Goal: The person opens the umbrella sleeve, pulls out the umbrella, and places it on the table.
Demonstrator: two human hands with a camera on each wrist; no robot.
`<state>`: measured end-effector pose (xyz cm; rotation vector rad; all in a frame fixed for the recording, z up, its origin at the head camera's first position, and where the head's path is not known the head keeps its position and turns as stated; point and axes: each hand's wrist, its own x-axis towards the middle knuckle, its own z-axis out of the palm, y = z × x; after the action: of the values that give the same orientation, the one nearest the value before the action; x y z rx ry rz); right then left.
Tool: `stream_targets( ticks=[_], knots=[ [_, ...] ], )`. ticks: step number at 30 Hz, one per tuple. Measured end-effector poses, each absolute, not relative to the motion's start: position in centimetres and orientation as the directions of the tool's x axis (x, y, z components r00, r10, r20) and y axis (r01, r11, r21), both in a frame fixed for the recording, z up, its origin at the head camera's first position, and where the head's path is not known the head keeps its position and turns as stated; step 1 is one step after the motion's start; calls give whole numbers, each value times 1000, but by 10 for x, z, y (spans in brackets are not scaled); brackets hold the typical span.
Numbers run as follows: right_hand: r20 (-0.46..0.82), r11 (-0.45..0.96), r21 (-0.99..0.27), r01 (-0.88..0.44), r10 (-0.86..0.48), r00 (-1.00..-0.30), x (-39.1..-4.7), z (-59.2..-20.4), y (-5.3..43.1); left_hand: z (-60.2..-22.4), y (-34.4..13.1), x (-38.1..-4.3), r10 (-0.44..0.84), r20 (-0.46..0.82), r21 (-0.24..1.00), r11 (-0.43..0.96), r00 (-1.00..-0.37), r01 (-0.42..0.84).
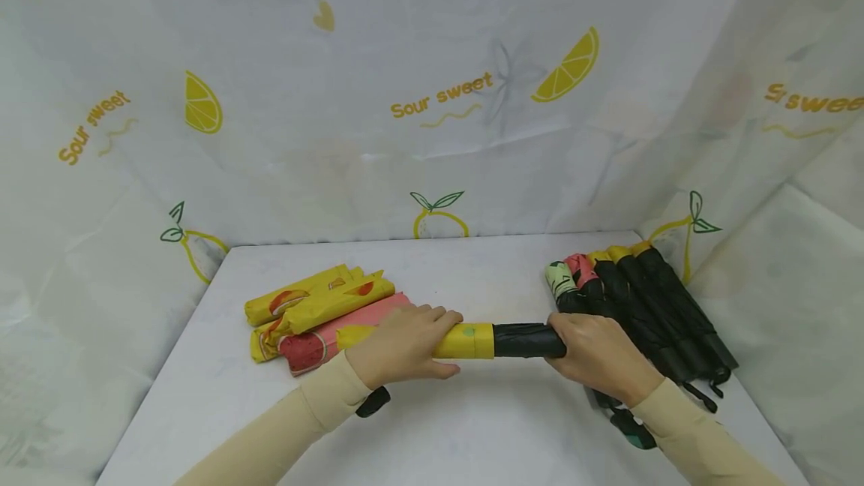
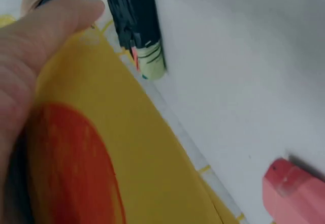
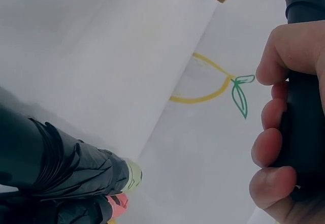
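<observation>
A folded black umbrella [image 1: 523, 340] lies level in front of me, partly inside a yellow sleeve [image 1: 472, 341]. My left hand [image 1: 408, 343] holds that sleeve, fingers over the top and thumb below; the left wrist view shows its red print [image 2: 71, 163] close up. At the other end, my right hand [image 1: 601, 351] grips the umbrella's dark handle [image 3: 307, 127], fingers wrapped round it. Left of the hands lie yellow sleeves [image 1: 337, 306] and a pink one [image 1: 364, 321], partly behind my left hand.
On the right of the white table [image 1: 486, 426], several folded black umbrellas [image 1: 648, 306] with coloured tips lie side by side, partly behind my right forearm. A dark rounded end [image 1: 373, 401] shows beneath my left forearm. Printed white cloth [image 1: 337, 171] walls in the back and sides.
</observation>
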<state>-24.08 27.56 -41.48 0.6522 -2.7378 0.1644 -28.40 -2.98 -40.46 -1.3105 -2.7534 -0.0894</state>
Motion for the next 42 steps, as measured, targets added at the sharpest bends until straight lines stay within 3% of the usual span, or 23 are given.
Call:
stream_targets(
  ticks=[34,42],
  knots=[
    [362,891,-6,-454,-421,-832,-239,-413,276,-407,-24,-285,790,153,12,600,-594,800],
    [375,892,10,-453,-423,-825,-239,-413,280,-405,-28,-285,775,111,55,621,-623,782]
  ],
)
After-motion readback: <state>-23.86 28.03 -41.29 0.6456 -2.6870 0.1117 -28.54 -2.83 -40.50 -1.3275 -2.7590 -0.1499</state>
